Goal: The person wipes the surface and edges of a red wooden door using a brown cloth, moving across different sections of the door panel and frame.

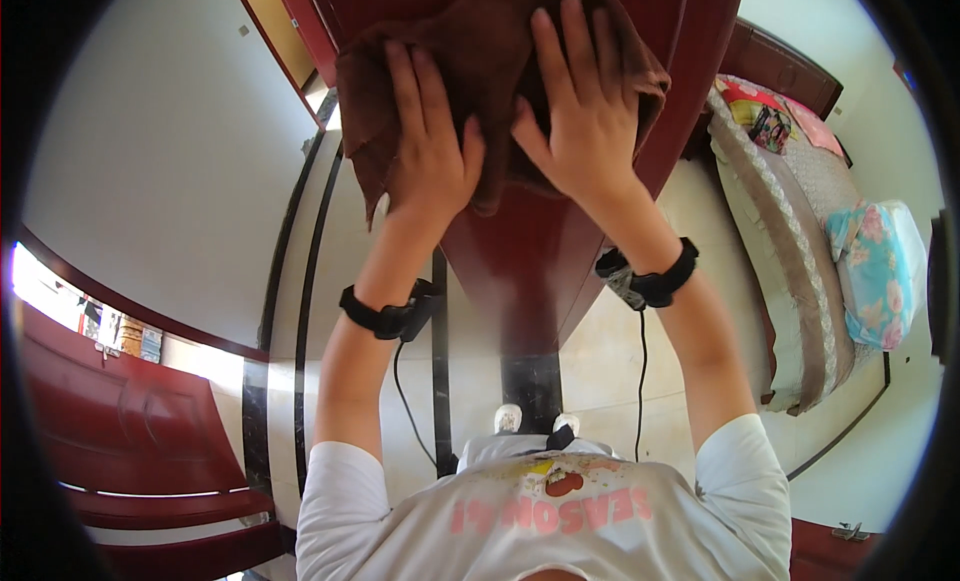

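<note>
A brown cloth (500,71) is spread, with folds, against a glossy dark red upright panel (530,251) that looks like a door. My left hand (432,156) presses on the cloth's left part, its visible fingers stretched upward and the thumb apart. Some of its fingers are hidden by the folds. On the right part, my right hand (590,126) lies flat with fingers spread and thumb pointing inward. The cloth's left corner hangs down beside my left wrist. Both palms touch the cloth, and neither hand grips it.
Black bands with devices (392,313) sit on both forearms, and cables hang from them. A bed (800,251) with a floral bundle (875,271) stands to the right. Another dark red door (140,411) is at the lower left. A white wall (190,151) rises on the left.
</note>
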`<state>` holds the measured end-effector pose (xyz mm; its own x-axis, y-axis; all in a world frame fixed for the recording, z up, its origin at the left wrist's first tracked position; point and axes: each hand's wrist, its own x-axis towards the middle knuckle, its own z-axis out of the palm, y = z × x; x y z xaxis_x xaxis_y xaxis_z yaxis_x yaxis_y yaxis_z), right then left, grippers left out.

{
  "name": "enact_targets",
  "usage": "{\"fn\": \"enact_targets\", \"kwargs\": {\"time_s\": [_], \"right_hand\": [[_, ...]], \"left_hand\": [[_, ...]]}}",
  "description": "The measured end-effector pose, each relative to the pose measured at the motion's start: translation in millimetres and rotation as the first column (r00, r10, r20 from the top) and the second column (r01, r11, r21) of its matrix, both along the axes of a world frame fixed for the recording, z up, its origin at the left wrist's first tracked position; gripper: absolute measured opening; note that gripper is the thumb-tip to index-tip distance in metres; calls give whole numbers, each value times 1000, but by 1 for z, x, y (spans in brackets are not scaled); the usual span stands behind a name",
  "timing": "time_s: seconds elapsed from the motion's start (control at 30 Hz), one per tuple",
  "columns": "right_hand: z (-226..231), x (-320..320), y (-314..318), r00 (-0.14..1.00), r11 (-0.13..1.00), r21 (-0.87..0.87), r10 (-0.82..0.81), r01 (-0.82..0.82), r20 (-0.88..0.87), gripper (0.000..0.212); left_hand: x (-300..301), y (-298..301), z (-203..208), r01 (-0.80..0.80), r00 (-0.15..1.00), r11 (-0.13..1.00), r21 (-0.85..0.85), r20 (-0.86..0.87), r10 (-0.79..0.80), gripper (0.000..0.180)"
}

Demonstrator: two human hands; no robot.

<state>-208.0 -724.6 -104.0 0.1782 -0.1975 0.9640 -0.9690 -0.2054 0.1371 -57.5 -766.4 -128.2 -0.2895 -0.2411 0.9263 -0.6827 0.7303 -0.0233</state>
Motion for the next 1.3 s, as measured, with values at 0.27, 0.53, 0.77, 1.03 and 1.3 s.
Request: {"fn": "enact_targets", "kwargs": {"time_s": [0.27,0.53,0.77,1.03,1.3], "right_hand": [[-111,15,2,977,989,111,-71,94,-199,60],[-146,1,23,957,773,633,154,38,-245,62],[32,-3,20,993,941,337,41,0,-114,71],[-52,8,-1,974,969,107,-227,224,18,66],[-156,3,19,998,932,360,21,-42,64,36]], "left_hand": [[12,-21,-118,113,962,986,120,234,-139,50],[32,3,-101,-134,859,655,743,418,-298,53],[14,7,38,-120,985,977,-176,100,139,63],[11,2,8,53,988,991,126,-148,-34,61],[4,-2,-114,395,918,913,104,-24,-395,32]]}}
